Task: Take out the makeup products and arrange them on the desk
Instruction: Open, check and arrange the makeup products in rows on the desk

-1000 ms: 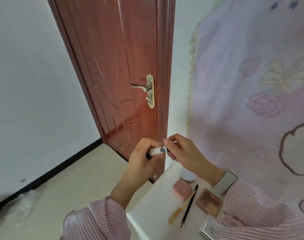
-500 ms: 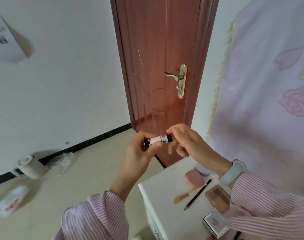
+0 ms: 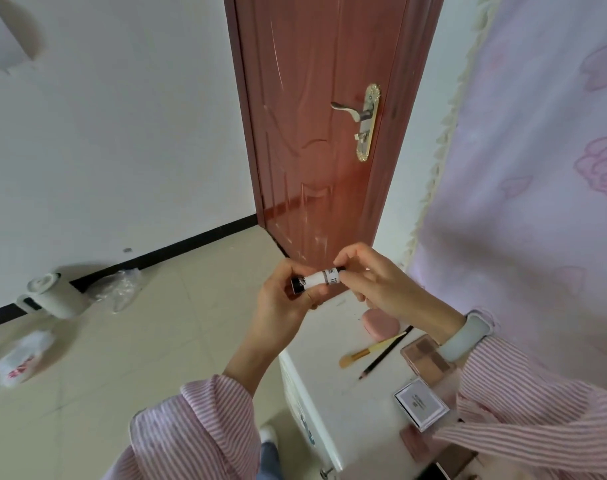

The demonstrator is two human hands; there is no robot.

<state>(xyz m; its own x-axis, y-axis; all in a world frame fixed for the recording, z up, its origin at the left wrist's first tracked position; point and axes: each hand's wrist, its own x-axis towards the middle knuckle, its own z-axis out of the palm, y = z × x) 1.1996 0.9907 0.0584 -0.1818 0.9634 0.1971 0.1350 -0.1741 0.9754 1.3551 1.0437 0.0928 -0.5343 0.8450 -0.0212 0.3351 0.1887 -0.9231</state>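
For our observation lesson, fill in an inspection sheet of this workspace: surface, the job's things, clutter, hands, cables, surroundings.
Surface: white desk, makeup laid along its right part.
Job's things: small white tube held in the air; pink compact, brush, pencil, brown palette, white box on the desk.
Clutter: plastic bags and a grey bin on the floor.
Hands: left hand and right hand both pinch the tube.
Cables: nothing seen.
Surroundings: red-brown door, floral curtain.
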